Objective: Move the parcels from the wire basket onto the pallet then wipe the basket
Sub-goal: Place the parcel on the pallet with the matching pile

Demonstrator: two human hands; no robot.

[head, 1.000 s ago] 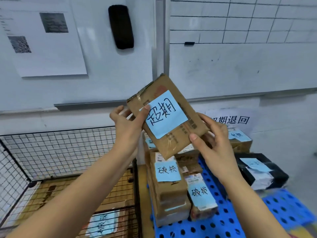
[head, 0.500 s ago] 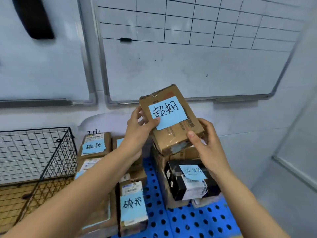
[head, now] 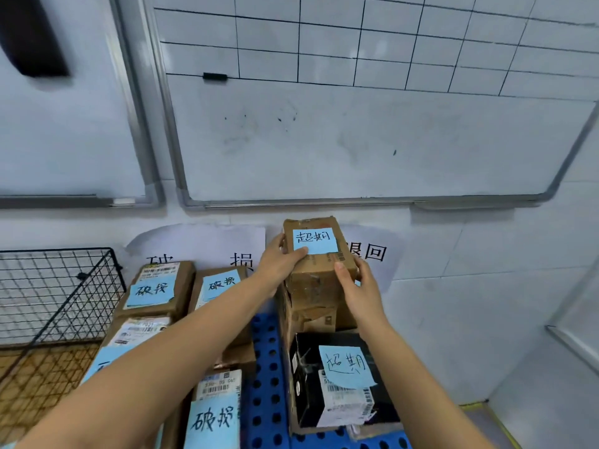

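Observation:
Both hands hold a brown cardboard parcel (head: 319,270) with a blue note on its top. My left hand (head: 281,265) grips its left side, thumb on the note. My right hand (head: 358,288) grips its front right corner. The parcel rests on top of a stack of brown boxes at the back right of the blue perforated pallet (head: 264,384). A black parcel (head: 340,380) with a blue note lies in front of that stack. Several brown parcels with blue notes (head: 155,288) fill the pallet's left side. The black wire basket (head: 55,296) stands at the left.
Two whiteboards (head: 356,131) hang on the wall behind the pallet. Paper signs (head: 207,244) are stuck to the wall under them. A white wall panel edge (head: 570,338) juts in at the right. The basket's brown floor shows through the mesh.
Both hands carried the parcel from in front of me, right and down, onto the back right stack. The view swung right, so the basket slid to the left edge.

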